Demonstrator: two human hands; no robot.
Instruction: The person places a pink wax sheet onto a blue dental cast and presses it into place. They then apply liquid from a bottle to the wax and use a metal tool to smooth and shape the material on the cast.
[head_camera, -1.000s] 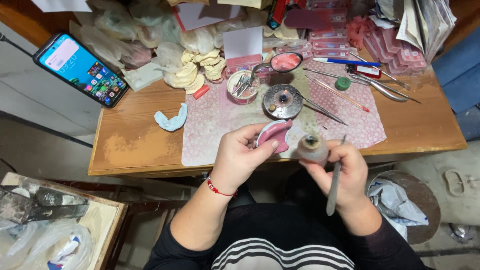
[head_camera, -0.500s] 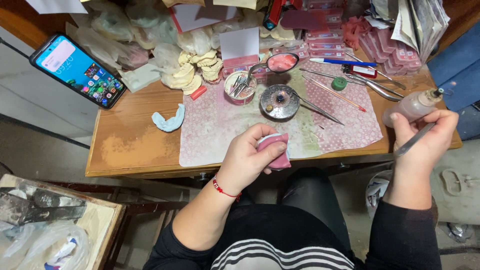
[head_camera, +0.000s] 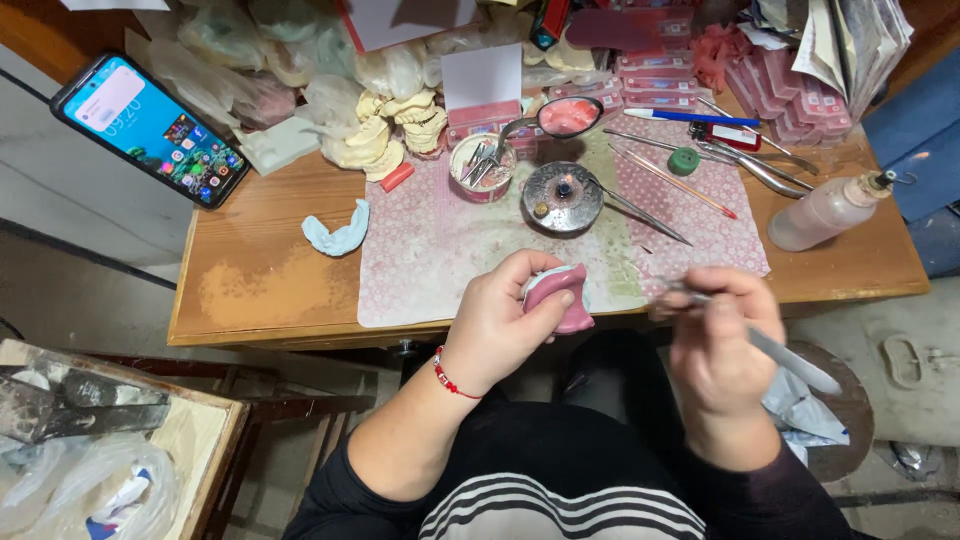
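Returned from the squeeze bottle (head_camera: 826, 212), right hand (head_camera: 722, 345) pinching metal spatula (head_camera: 790, 358). Left hand (head_camera: 497, 325) gripping pink wax denture base (head_camera: 560, 297) over desk edge (head_camera: 300, 335); best steadied before carving.

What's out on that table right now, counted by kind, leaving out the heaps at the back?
Phone: 1
Squeeze bottle: 1
Round metal dish: 1
Tool cup: 1
Blue impression: 1
Pink wax piece, in the left hand: 1
Metal tool, in the right hand: 1
Total: 7
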